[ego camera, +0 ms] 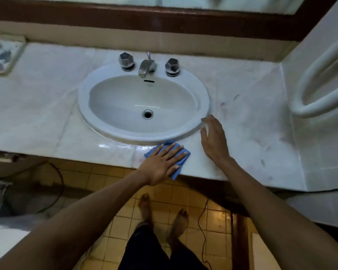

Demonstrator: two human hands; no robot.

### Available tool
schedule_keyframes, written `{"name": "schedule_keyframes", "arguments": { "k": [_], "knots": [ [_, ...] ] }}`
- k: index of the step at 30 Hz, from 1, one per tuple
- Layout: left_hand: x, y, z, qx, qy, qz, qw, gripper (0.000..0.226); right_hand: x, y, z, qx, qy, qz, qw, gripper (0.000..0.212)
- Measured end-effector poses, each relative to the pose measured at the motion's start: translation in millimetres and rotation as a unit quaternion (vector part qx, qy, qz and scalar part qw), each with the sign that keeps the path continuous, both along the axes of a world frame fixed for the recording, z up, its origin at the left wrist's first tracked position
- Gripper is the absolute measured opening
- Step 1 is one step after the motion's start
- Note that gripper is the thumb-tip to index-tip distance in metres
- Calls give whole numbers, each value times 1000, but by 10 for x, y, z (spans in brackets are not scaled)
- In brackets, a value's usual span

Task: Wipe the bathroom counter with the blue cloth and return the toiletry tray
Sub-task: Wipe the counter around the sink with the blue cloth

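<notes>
At 9 o'clock on the counter [37,106], the tray [3,55] lies against the back wall, well apart from both hands. The sink [105,125] sits mid-counter with 2 knobs and a tap at its 12 o'clock. At the sink's 6 o'clock the left hand [162,164] presses flat, fingers spread, on the cloth [179,171] at the counter's front edge; at 4 o'clock the right hand [213,137] rests open, fingertips touching the sink rim.

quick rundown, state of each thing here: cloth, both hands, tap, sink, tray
blue cloth: flat on counter edge, under left hand
left hand: open, pressing cloth
right hand: open, empty, beside sink rim
tap: no water running
sink: empty
tray: far left on counter
</notes>
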State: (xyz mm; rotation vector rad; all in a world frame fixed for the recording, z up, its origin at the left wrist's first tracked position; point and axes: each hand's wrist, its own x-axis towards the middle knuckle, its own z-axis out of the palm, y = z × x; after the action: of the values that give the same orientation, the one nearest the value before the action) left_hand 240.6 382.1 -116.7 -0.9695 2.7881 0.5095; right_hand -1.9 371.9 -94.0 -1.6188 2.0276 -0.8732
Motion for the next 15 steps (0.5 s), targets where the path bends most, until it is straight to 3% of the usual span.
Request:
{"name": "schedule_keyframes", "arguments": {
  "k": [4,9,15],
  "knots": [
    [591,47,-25,-4,2,40,999,55,661,-265,107,-1,-14,84,996,26],
    [1699,-28,-64,-19,18,167,986,55,1479,-479,22,76,4,166,983,29],
    [3038,-469,-81,-1,-3,401,916,62,2512,-677,9,107,18,204,973,28]
  ]
}}
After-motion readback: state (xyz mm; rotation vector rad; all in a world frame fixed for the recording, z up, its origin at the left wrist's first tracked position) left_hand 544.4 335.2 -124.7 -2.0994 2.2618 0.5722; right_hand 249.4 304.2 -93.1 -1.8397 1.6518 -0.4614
